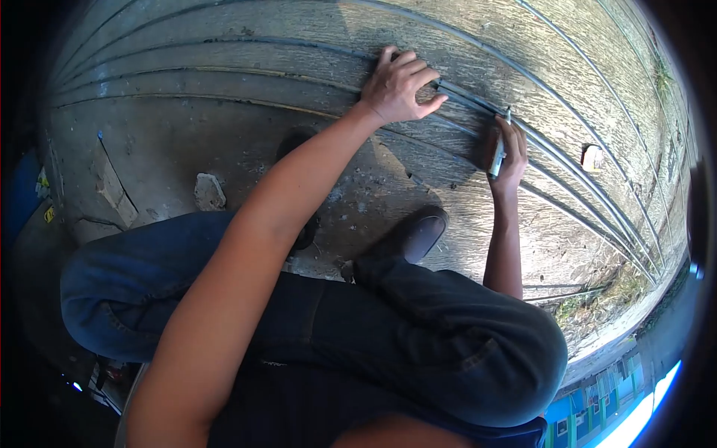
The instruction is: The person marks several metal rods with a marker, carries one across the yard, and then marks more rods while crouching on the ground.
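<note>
Keeping the long rods point(562, 158) still on the rough ground point(463, 231) looked like the best way to work. My left hand point(396, 88) was part open, fingers bent over the rods and thumb out wide, so a light push seemed right. My right hand point(511, 170) was closed around a pen point(498, 155), close by the rods, where a slow, steady wrist would help.

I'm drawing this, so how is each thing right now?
Rods, lying down, uncut ends unclear
Left hand, thumb and fingers apart, over rods
Right hand, closed around marker
Marker, held, cap unclear
Ground, part sunny, part shaded
Legs, knees bent
Pale stone, lying in shade
</note>
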